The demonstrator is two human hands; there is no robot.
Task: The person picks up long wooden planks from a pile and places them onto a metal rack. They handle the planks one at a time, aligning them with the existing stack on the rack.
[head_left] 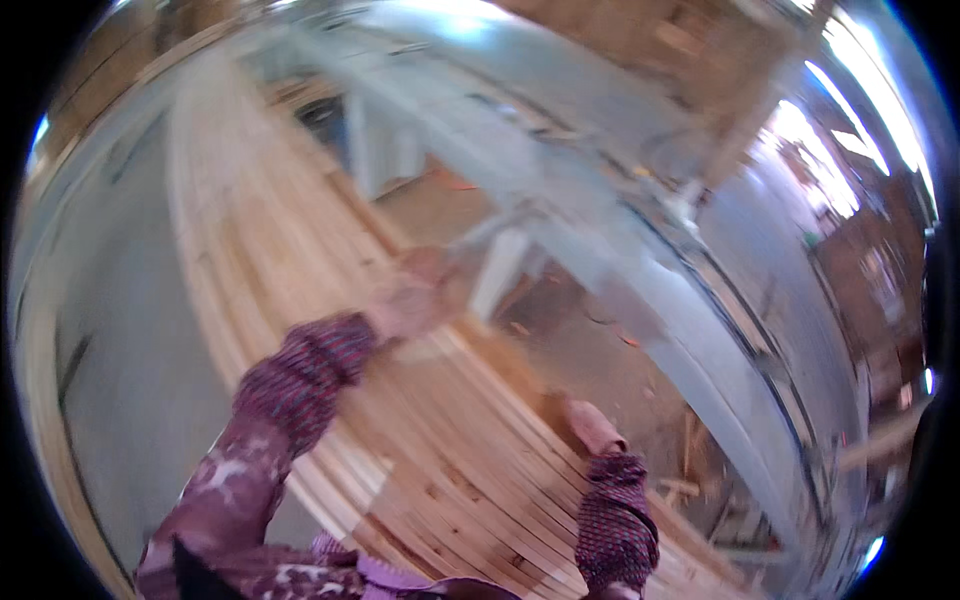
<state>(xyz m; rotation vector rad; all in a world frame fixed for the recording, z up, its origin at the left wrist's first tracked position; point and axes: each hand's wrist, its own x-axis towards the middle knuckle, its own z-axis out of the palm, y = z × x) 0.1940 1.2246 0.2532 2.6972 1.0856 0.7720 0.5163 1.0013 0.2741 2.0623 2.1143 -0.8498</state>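
Note:
A long row of pale wooden strips (300, 250) lies side by side, running from the far left down to my body. Along its right edge a browner wooden strip (505, 365) shows, smeared by motion. My left hand (408, 303) rests at this edge, partway along; its fingers are too blurred to make out. Closer to me, my right hand (594, 428) is closed around the same edge strip, its fingertips partly hidden. Patterned purple cuffs cover both wrists.
To the right runs a long grey metal machine frame (640, 310) with a dark rail along it. Wood scraps (685, 490) lie on the floor beneath. Another long board (50, 420) stretches along the far left. Wooden walls and bright openings stand behind.

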